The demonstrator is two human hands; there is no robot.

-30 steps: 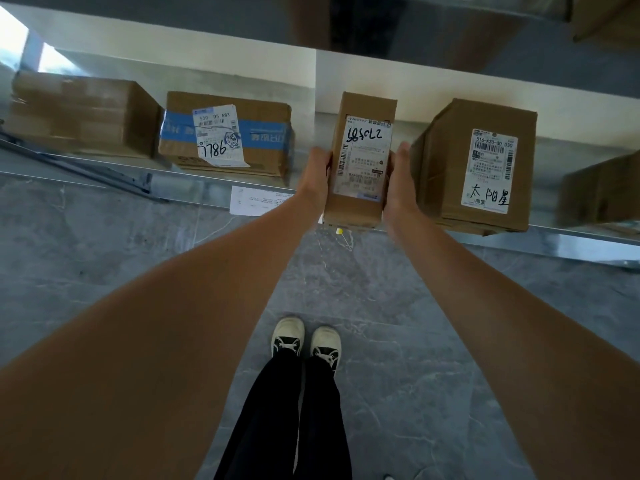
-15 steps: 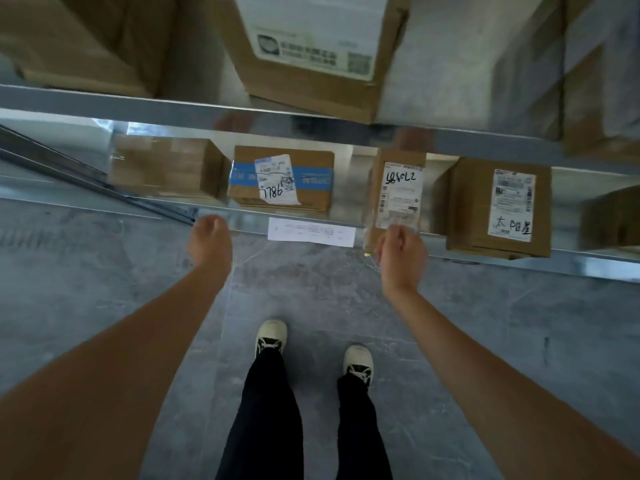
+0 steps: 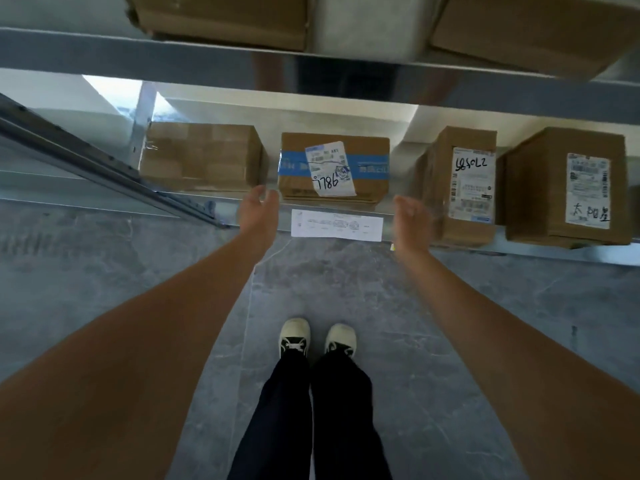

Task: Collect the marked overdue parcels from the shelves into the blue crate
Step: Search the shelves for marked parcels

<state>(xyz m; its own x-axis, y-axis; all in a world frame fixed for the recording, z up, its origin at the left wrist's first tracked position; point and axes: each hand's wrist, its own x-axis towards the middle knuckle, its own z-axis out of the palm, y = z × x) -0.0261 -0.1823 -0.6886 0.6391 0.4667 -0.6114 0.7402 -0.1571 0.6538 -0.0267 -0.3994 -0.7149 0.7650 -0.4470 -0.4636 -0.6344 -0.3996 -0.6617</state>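
both hands out in front of the lower shelf (image 3: 242, 199), centre of frame, holding nothing. left hand (image 3: 258, 211) has fingers loosely extended, palm turned inward, just left of the blue-taped parcel (image 3: 367, 168). right hand (image 3: 412, 220) also has fingers loosely spread, palm turned inward, between that parcel and the tall narrow parcel (image 3: 436, 188); it sits just beside the tall one's left face, can't tell if it touches, there's motion blur.

blue-taped parcel is centre frame on the lower shelf, flat, white label skewed across the tape with handwritten digits. hands flank it on both sides, neither touching it as far as i can see.

tall narrow parcel stands right of centre, label facing camera with handwritten marking on top. right of it, nearly touching, a larger parcel (image 3: 533, 188) with a label and handwritten characters. plain taped box (image 3: 201, 154) at centre left of the shelf, no visible label.

white paper slip (image 3: 336, 225) hangs on the shelf edge below the blue-taped parcel. upper shelf (image 3: 104, 46) across the top of frame carries more cardboard boxes, cut off. grey marble-look floor (image 3: 450, 323), pale sneakers (image 3: 294, 336) and dark trousers at bottom centre. blue crate not in frame.
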